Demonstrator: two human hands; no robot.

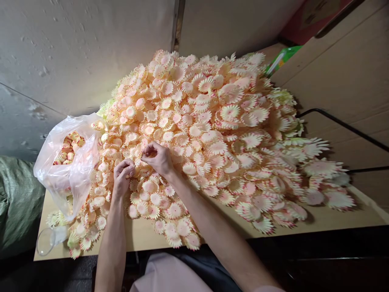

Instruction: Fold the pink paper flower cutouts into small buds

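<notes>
A broad heap of artificial flowers (209,121), pale with pink-tipped edges, covers most of the table (142,235). The left hand (123,176) and right hand (158,158) are close together over its left part, fingers curled and thumbs near the forefingers; I cannot tell whether the tips meet or pinch anything. Beside the heap, an open plastic bag (80,174) has more flowers inside, and a clear cup (45,242) is near the table's left corner. The pale tabletop shows mainly along the near edge. Behind rises a grey, flaking wall (75,48) with a narrow upright strip (178,24). Brown panels (337,85) and a black bar (343,123) are at right, a green sack (21,207) at left.
</notes>
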